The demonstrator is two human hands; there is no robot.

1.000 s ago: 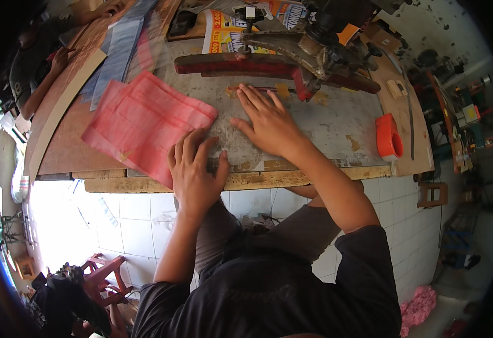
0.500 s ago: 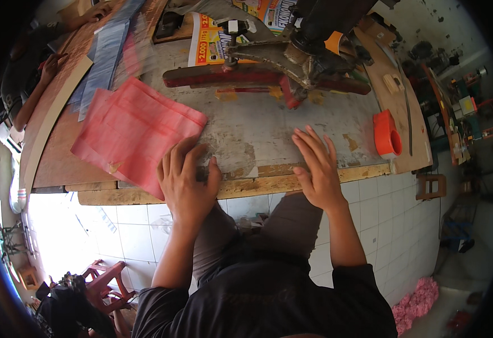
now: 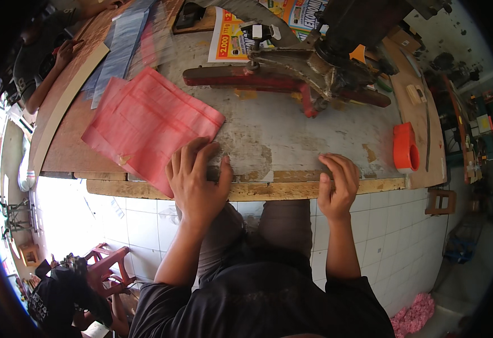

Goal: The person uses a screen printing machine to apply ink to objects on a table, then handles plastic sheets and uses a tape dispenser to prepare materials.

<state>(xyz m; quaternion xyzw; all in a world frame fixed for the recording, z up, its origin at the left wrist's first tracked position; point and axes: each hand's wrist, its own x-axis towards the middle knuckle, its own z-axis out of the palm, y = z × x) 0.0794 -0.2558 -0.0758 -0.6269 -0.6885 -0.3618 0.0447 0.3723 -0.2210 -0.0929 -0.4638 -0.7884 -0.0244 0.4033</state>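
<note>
A small stack of red plastic-like sheets (image 3: 150,121) lies at an angle on the left of the worktable, its lower corner hanging past the near edge. My left hand (image 3: 197,183) rests at the sheets' right corner, fingers bent but apart, gripping nothing. Over the table's near edge is my right hand (image 3: 339,186), fingers loosely curled and the thumb standing off from them, with nothing visible in it. Beyond both hands, a dark metal machine arm carries a long red-sided bar (image 3: 246,76) across the tabletop.
An orange-red ring-shaped holder (image 3: 405,147) stands at the table's right. Bluish clear plastic strips (image 3: 123,48) and a long tan strip (image 3: 69,110) lie far left, near another person's arm (image 3: 49,76). Printed packaging (image 3: 229,39) lies behind the machine. A red stool (image 3: 108,267) stands lower left.
My right hand has drawn back toward the near edge and its fingers have curled in. The left hand stays by the red sheets. The whole view has shifted slightly.
</note>
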